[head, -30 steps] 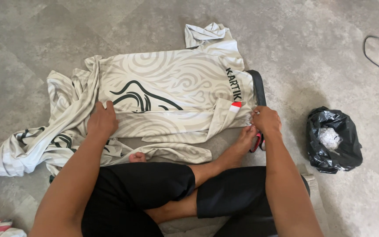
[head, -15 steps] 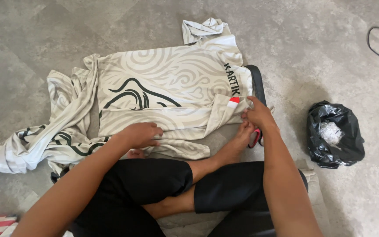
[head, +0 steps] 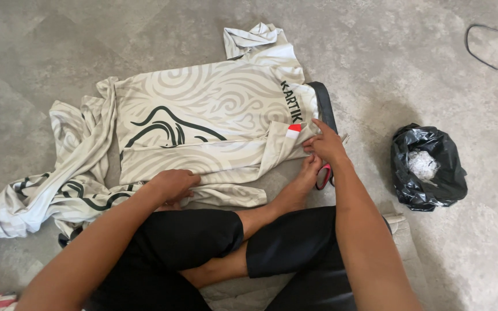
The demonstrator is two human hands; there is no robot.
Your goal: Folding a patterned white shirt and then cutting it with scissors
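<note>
Bag (head: 427, 168) right of shirt (head: 203, 124)

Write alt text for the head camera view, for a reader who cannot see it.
A person sitting on a grey floor presses the left hand and right hand on the lower edge of a cream swirl-patterned shirt spread flat. More patterned cloth lies bunched to the left; a black plastic bag sits to the right.

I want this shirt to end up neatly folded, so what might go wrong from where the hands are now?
The left hand presses a lower edge of the cream patterned shirt that already lies in creases, so wrinkles may get folded in. The right hand pinches the sleeve beside the bare foot, which could trap the cloth. The rumpled garments to the left overlap the shirt and might drag along.
</note>
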